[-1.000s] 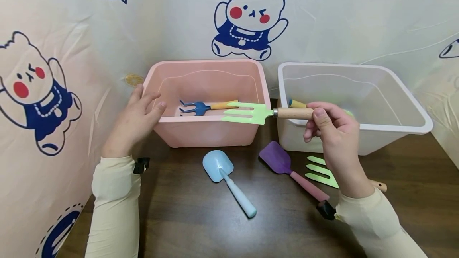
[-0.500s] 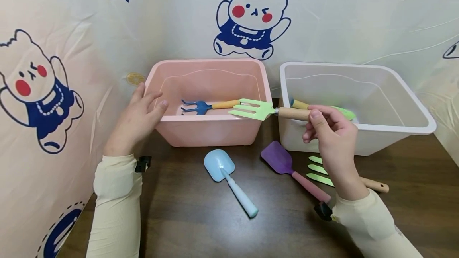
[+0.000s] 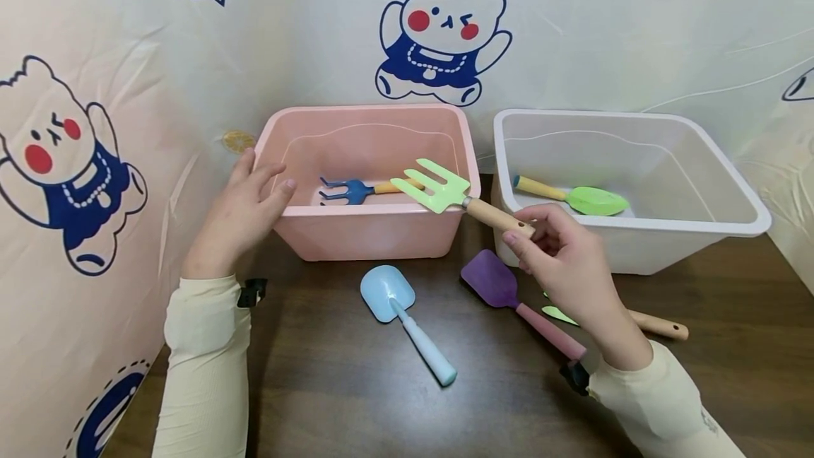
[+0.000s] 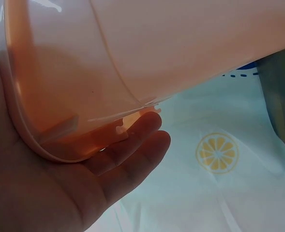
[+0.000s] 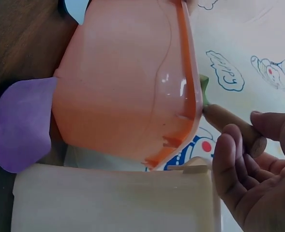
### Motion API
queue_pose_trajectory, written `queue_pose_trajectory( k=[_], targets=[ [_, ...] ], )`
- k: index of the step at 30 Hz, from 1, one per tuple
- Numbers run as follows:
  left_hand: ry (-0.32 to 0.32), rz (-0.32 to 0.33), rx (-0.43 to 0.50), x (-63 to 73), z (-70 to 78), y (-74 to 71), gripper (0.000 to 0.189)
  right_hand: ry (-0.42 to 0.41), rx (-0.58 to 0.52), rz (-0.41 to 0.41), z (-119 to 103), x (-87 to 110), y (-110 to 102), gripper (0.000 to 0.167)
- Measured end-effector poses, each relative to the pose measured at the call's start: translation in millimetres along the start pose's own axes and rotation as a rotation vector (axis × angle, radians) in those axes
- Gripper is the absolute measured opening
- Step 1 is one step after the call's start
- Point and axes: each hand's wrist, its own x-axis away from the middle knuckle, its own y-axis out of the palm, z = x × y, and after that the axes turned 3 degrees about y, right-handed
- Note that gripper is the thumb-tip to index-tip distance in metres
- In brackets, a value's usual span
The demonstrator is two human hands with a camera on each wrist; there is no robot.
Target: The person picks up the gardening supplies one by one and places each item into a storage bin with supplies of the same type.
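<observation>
My right hand (image 3: 566, 253) pinches the end of the wooden handle of a light-green garden hand fork (image 3: 439, 186). The tines point left over the front rim of the pink bin (image 3: 375, 235). My left hand (image 3: 238, 214) rests against that bin's left front corner, its fingers loosely extended; the left wrist view shows two fingers (image 4: 137, 150) beside the outer wall below the rim. A blue hand rake (image 3: 350, 191) with a yellow handle lies inside the pink bin, part of its handle hidden behind the fork. In the right wrist view the fork's wooden handle (image 5: 232, 123) sits between thumb and fingers.
A white bin (image 3: 674, 249) on the right holds a green trowel (image 3: 594, 201). On the dark table (image 3: 343, 415) lie a light-blue shovel (image 3: 413, 334), a purple spatula-shaped shovel (image 3: 490, 280) with a pink handle, and a wooden-handled tool (image 3: 661, 325) partly hidden under my right wrist.
My right hand has moved slightly left and lower, and the fork has tilted so its tines point up-left. The green trowel in the white bin has come into fuller view. My left hand stays put.
</observation>
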Motion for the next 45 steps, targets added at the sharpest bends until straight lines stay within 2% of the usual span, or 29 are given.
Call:
queue_pose_trajectory(
  k=[6,15,20,28,38,45],
  targets=[
    [0.001,0.0,-0.012,-0.3,1.5,-0.4,0.074,-0.009,0.118,-0.003,-2.2,3.5,-0.5,0.024],
    [0.001,-0.006,-0.016,-0.6,5.3,-1.2,0.074,-0.003,0.195,-0.011,-4.1,5.2,-0.8,0.024],
    [-0.002,-0.01,-0.018,-1.1,6.6,-1.1,0.073,-0.001,0.154,0.004,-4.6,6.1,-0.2,0.022],
    [-0.007,-0.011,-0.017,-2.3,7.4,-0.3,0.073,-0.044,0.073,0.038,-3.0,6.7,2.0,0.019],
    [-0.005,-0.012,-0.007,-1.0,6.2,-0.8,0.075,-0.094,-0.046,0.015,-2.1,5.5,8.8,0.02],
    [-0.009,-0.007,-0.002,1.6,2.7,-1.0,0.071,-0.069,-0.062,-0.012,-3.0,3.3,11.1,0.02]
  ],
)
